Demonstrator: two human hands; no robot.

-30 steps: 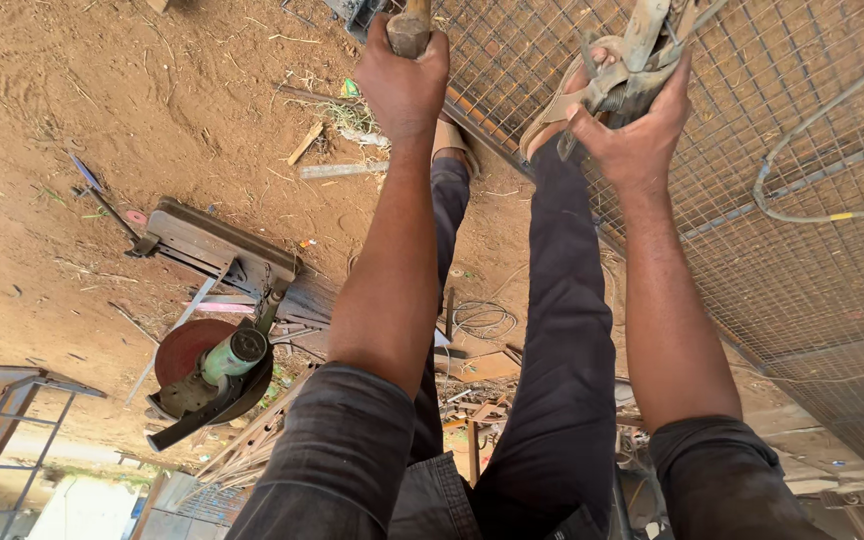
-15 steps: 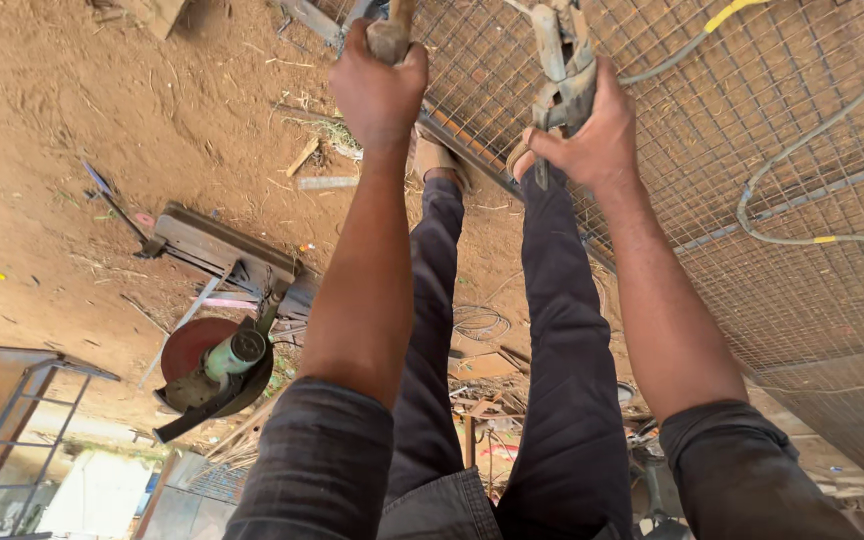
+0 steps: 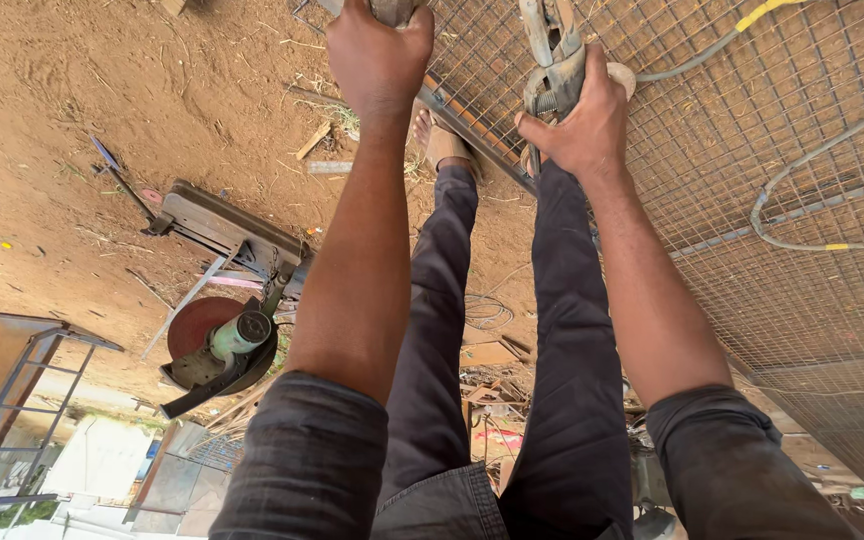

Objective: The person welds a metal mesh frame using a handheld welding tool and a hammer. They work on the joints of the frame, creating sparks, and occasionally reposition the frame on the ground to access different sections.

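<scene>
Right hand now lower, welding holder inside fist.

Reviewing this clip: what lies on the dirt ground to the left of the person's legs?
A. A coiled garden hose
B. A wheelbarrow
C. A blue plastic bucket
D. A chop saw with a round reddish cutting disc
D: a chop saw with a round reddish disc lies on the dirt ground left of the legs, while the right hand grips a metal tool over the wire mesh panel.

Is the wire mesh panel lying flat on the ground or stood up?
Lying flat. The wire mesh panel spreads across the dirt, cables rest on it, and the right hand holds a tool over its edge.
</scene>
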